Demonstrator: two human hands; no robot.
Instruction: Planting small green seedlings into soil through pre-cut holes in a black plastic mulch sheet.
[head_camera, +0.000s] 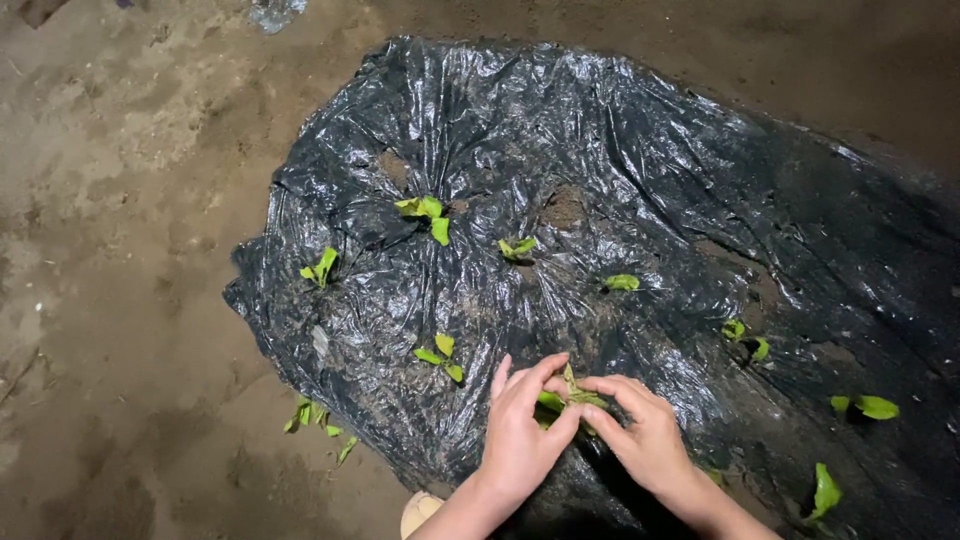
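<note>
— Look down there: both hands are on one small green leafy seedling (570, 395) at the near edge of the crinkled black plastic sheet (640, 160) that lies over the mound of soil.

— Which hand has it?

— Both, really. The left hand (522, 432) has its fingers curled narrow, tips pinched against the stem side, and the right hand (645, 432) meets it from the other side, fingertips (597, 385) pressed in close. They hold the seedling upright between them, I'd say so it sits straight in its hole through the plastic.

— And the rest of the sheet?

— Dotted with more of the same. A pale green seedling with broad leaves (425, 212) stands further up, another small one (517, 246) just right of it, and one (440, 355) near the left hand. They're spaced apart, each poking through its own tear.

— Anything off the plastic?

— A few loose green leaves (318, 418) on the bare brown sandy ground (120, 300), just beside the sheet's edge.
</note>
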